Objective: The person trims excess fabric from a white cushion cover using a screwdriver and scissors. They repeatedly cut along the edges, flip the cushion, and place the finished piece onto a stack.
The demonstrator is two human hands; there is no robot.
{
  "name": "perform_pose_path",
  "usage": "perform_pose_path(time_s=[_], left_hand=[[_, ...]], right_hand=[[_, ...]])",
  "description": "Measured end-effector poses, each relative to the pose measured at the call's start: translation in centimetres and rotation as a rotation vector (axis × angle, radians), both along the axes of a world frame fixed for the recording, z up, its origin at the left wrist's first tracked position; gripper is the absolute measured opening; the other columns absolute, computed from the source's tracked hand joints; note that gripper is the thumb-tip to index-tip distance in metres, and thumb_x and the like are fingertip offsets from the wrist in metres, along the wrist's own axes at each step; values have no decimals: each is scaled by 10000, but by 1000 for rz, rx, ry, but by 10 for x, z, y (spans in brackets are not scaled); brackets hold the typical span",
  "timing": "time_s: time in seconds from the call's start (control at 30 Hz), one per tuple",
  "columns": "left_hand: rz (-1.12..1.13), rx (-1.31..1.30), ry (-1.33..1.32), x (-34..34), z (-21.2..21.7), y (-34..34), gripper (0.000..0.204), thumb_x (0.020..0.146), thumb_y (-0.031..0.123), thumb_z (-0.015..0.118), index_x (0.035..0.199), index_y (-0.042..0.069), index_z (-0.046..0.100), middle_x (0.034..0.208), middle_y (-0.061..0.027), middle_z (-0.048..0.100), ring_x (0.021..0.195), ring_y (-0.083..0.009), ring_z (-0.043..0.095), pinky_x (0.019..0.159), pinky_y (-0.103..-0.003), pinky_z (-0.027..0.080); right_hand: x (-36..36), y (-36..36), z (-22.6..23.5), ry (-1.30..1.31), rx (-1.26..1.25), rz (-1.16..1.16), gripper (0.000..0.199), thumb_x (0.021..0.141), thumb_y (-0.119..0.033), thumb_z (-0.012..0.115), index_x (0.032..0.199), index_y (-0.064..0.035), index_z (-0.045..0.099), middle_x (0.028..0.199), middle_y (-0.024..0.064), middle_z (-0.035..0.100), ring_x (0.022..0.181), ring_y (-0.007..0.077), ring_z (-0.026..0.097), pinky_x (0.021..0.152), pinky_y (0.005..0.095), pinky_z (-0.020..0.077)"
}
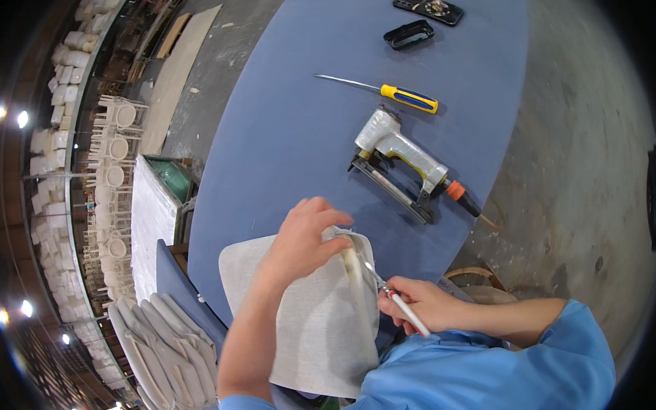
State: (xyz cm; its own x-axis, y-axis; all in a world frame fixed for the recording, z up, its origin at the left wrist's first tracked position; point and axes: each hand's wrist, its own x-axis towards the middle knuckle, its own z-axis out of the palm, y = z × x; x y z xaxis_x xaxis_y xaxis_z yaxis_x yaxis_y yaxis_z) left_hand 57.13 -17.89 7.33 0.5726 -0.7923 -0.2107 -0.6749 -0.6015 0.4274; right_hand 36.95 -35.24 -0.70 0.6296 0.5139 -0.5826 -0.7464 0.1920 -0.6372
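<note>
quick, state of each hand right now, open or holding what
Left hand: open, at the far edge of the pale pad.
Right hand: closed, holding a tool with a white-and-red handle.

Cloth pad (314, 325), 6 o'clock: matt, woven. Stapler (407, 153), 2 o'clock, looks smooth metal. Screwdriver handle (409, 99), 1 o'clock: plastic.

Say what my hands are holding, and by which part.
Right hand: red-and-white tool, by its handle. Left hand: at the beige pad, grip unclear.
</note>
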Motion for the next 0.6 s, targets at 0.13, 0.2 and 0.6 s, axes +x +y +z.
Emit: perform_pose_path(time_s=[0.13,0.2,0.6], left_hand=[[-323,391,12,30,-19,-38,161,811,142,798,954,67,797,978,-116,717,963,-314,682,848,-428,540],[-277,495,170,40,-21,-58,135,795,132,793,906,55,799,920,-119,736,922,-315,705,806,-422,551],[-200,573,466,55,-49,-75,154,750,127,825,874,37,807,891,-96,744,841,-267,712,749,-392,557]], right_hand=[[11,21,-4,-262,-239,74,604,1028,-582,604,1204,-4,624,898,143,733,790,300,742,725,422,571],[18,28,-5,-275,-263,58,646,1028,-612,576,1179,13,630,893,168,740,875,359,745,803,461,559],[24,46,-21,-55,81,-192,561,1053,-582,587,1151,-30,582,715,14,613,508,100,600,484,275,489]])
